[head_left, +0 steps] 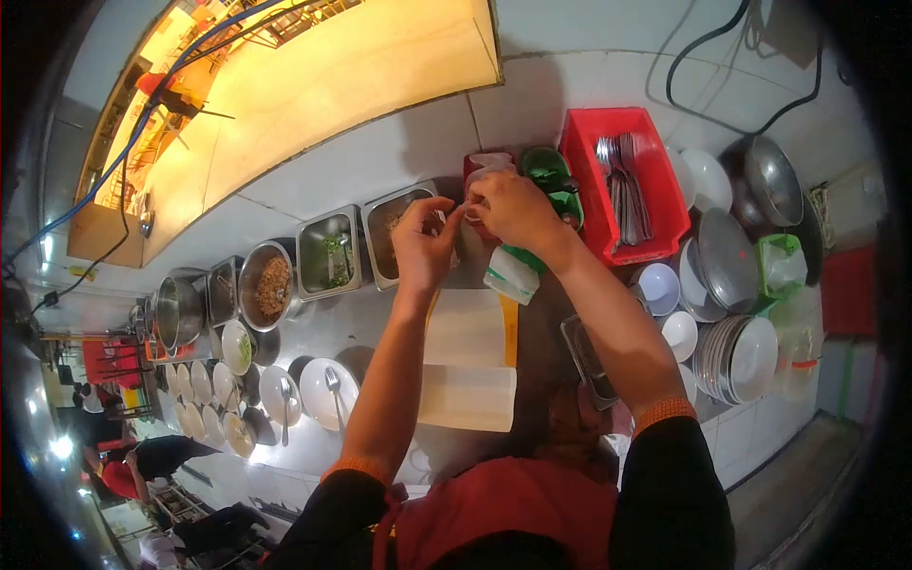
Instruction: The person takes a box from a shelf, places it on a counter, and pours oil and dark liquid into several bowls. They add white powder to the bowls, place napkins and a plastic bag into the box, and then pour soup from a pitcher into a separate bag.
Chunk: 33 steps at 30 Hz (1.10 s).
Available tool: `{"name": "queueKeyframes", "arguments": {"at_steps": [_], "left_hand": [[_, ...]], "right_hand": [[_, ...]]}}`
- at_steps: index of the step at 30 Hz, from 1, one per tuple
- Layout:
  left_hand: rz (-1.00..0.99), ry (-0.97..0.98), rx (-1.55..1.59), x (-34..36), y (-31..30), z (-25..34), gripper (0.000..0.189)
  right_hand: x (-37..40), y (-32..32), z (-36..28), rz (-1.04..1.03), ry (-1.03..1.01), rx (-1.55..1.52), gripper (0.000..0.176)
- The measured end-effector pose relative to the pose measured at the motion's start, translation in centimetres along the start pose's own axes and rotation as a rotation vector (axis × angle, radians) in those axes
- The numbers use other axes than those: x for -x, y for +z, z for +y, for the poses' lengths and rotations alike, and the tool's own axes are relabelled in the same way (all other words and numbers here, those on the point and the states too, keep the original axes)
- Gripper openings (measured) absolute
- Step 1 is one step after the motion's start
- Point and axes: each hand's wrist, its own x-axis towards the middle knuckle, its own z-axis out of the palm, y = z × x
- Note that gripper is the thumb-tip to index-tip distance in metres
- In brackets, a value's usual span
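The landmark is the red plastic bin [676, 215], rectangular and smooth-walled. Left of it stands a small red tub [472, 167] with thin, crumpled translucent film [492, 161] at its mouth. The left hand [423, 239] and right hand [518, 204] are left of the bin, fingertips brought together in a pinch. Whether a piece is clamped between them cannot be told; any item there is too small to identify. The tub lies just beyond the right hand, partly covered by it.

The bin contains metal cutlery [627, 195]. A green tub [541, 161] stands between the bin and the red tub. Farther left of the bin, a rectangular steel pan [357, 277] contains chopped greens [334, 264]; beyond it, a round steel bowl [249, 285] contains crumbly brown food [274, 287]. Below the bin are stacked glossy white plates [753, 359].
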Motion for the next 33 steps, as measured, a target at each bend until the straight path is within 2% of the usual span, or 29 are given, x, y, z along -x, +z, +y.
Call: {"name": "queueKeyframes", "arguments": {"at_steps": [3,5,11,16,19,22,24,26,27,28,29,30,31,33], "left_hand": [[0.022,0.021,-0.088,-0.4,0.0,0.9,0.011],[0.001,0.129,-0.145,-0.6,0.0,1.0,0.011],[0.007,0.195,-0.157,-0.3,0.4,1.1,0.01],[0.009,0.178,-0.184,-0.1,0.5,0.6,0.01],[0.006,0.159,-0.178,0.1,0.5,0.7,0.009],[-0.009,0.149,-0.2,0.4,0.5,0.9,0.008],[-0.016,0.154,-0.228,0.4,0.6,0.6,0.008],[0.058,0.303,-0.219,0.2,0.6,-0.6,0.011],[0.04,0.265,-0.207,0.2,0.5,-0.6,0.009],[0.031,0.227,-0.202,0.5,0.5,-0.4,0.008],[-0.009,0.079,-0.099,0.7,0.6,0.2,0.008],[0.035,0.129,-0.122,1.0,1.1,-1.1,0.008],[-0.03,0.191,-0.2,1.0,0.9,-1.1,0.008],[-0.034,0.206,-0.18,1.3,1.6,-1.3,0.005]], "right_hand": [[-0.2,0.3,0.2,-0.02,0.007,-0.016,0.02],[-0.3,0.4,0.4,-0.023,0.008,-0.005,0.019],[-0.1,0.1,0.7,-0.096,0.04,-0.086,0.019],[-0.4,0.0,1.2,-0.088,-0.016,-0.252,0.017],[-0.5,-0.1,1.0,-0.093,0.053,-0.321,0.015],[-0.6,-0.2,1.2,-0.032,0.087,-0.168,0.018],[-0.4,0.6,1.3,0.085,-0.035,-0.171,0.018],[0.0,1.8,2.5,0.045,-0.134,-0.138,0.018],[-0.2,2.2,2.7,0.002,-0.235,-0.105,0.019],[-0.4,1.8,2.3,-0.072,-0.183,-0.088,0.018],[-0.5,1.2,1.8,-0.147,-0.133,-0.07,0.018],[-0.3,1.3,1.6,-0.149,-0.107,0.006,0.017],[-0.2,1.5,1.7,-0.148,-0.073,0.08,0.016],[0.2,2.0,1.7,-0.148,-0.084,0.146,0.016]]}}
